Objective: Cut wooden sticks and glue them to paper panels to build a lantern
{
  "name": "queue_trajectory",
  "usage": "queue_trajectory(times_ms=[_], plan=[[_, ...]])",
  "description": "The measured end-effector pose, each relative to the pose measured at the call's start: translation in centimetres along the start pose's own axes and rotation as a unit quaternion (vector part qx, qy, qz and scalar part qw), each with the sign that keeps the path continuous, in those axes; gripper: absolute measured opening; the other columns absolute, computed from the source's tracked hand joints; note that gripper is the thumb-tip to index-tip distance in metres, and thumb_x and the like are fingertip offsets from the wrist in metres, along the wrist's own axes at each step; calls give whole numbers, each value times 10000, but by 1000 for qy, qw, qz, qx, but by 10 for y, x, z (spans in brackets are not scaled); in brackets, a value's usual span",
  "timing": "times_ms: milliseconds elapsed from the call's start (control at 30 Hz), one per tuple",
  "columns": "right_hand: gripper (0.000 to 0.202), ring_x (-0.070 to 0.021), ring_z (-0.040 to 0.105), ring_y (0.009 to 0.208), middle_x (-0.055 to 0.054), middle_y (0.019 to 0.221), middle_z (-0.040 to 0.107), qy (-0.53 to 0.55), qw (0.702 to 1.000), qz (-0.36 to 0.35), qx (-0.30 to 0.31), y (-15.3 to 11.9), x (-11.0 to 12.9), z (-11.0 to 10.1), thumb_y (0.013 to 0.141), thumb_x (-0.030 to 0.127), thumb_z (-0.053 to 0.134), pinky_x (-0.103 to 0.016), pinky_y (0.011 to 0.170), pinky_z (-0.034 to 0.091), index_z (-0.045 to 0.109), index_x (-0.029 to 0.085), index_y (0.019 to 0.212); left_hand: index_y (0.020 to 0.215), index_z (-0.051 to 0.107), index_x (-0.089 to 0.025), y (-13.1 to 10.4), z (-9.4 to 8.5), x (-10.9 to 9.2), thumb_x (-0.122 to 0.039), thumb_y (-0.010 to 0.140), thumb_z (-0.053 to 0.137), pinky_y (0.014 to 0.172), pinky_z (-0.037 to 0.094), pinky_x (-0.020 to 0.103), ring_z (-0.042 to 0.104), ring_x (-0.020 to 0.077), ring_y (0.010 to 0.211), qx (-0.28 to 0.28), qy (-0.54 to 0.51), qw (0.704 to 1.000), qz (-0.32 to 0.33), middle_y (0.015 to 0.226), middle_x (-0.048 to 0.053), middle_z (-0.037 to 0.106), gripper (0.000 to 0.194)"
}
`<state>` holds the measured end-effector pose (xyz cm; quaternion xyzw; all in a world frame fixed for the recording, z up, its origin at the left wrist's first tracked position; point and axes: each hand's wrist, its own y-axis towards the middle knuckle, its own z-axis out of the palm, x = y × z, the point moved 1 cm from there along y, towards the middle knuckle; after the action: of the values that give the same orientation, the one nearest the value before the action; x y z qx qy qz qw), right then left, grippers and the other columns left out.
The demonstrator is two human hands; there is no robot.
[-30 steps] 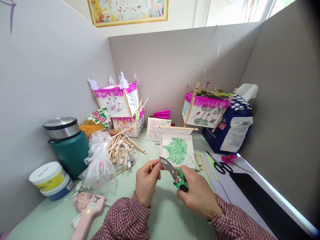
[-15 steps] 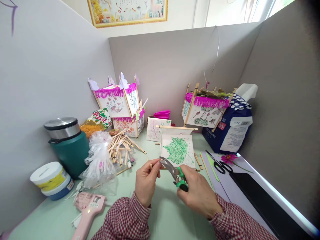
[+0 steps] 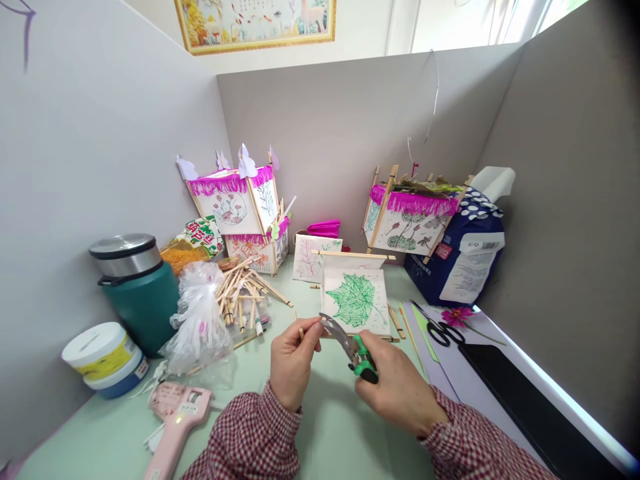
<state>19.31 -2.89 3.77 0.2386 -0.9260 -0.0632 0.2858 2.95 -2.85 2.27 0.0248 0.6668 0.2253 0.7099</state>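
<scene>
My right hand (image 3: 397,383) is closed around the green handles of a pair of pruning shears (image 3: 364,360). The curved metal blades point up and left, their tips at the fingertips of my left hand (image 3: 294,363). That hand pinches a thin wooden stick (image 3: 301,333), mostly hidden by the fingers. Just beyond the blades lies a white panel with a green leaf print (image 3: 354,301), framed by wooden sticks. To the left of my hands is a pile of short wooden sticks (image 3: 245,293).
At left are a pink glue gun (image 3: 175,417), a clear plastic bag (image 3: 200,327), a teal jar (image 3: 143,307) and stacked tubs (image 3: 105,360). Lanterns with pink fringe (image 3: 227,203) stand behind. Black scissors (image 3: 443,330), a pink flower (image 3: 456,316) and a blue tissue pack (image 3: 457,257) are at right.
The shears' handles look squeezed slightly closer together, and my right hand has shifted a little. My left hand stays nearly where it was.
</scene>
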Motion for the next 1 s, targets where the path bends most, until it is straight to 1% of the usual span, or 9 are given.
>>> queue_trajectory(times_ms=[100, 300, 500, 800, 933, 1000], plan=[[221, -129, 392, 591, 18, 665, 462, 15, 1000, -3, 4, 0, 1, -1, 565, 104, 453, -252, 530, 254, 312, 211, 698, 839, 682, -139, 0, 0, -1, -338, 763, 592, 450, 350, 190, 448, 74, 512, 2, 0, 1000, 9, 630, 16, 595, 231], [231, -130, 383, 596, 14, 664, 460, -4, 1000, -4, -18, -2, -1, 1, 555, 103, 464, -253, 530, 237, 312, 207, 694, 832, 690, -152, 0, 0, 0, -325, 757, 601, 474, 372, 202, 474, 86, 528, -11, 22, 999, 31, 657, 20, 614, 209], [213, -137, 388, 614, 8, 678, 463, -10, 1000, -2, -6, -2, -1, 1, 575, 106, 452, -256, 535, 238, 326, 205, 715, 825, 692, -172, -1, -2, 0, -287, 774, 588, 524, 401, 202, 484, 80, 548, -9, 46, 997, 65, 669, 9, 617, 164], [234, -138, 381, 629, 10, 693, 444, -7, 1000, -19, -15, -2, 1, 0, 562, 96, 449, -257, 541, 243, 304, 208, 708, 830, 685, -163, 0, -2, 0, -304, 766, 599, 483, 391, 196, 489, 81, 526, -15, 27, 998, 61, 649, 11, 621, 177], [229, -135, 381, 614, 10, 690, 449, 7, 1000, -14, 3, -2, 1, -1, 565, 95, 450, -255, 533, 244, 317, 208, 714, 830, 684, -158, 0, -2, -1, -304, 763, 602, 486, 398, 201, 492, 84, 530, -9, 26, 998, 62, 662, 18, 626, 180], [229, -134, 381, 610, 12, 687, 449, 6, 1000, -12, 2, -2, 1, -1, 565, 92, 449, -255, 532, 244, 318, 209, 712, 830, 684, -157, 0, -2, -2, -299, 763, 602, 491, 404, 204, 495, 85, 533, -7, 28, 997, 65, 670, 21, 628, 177]])
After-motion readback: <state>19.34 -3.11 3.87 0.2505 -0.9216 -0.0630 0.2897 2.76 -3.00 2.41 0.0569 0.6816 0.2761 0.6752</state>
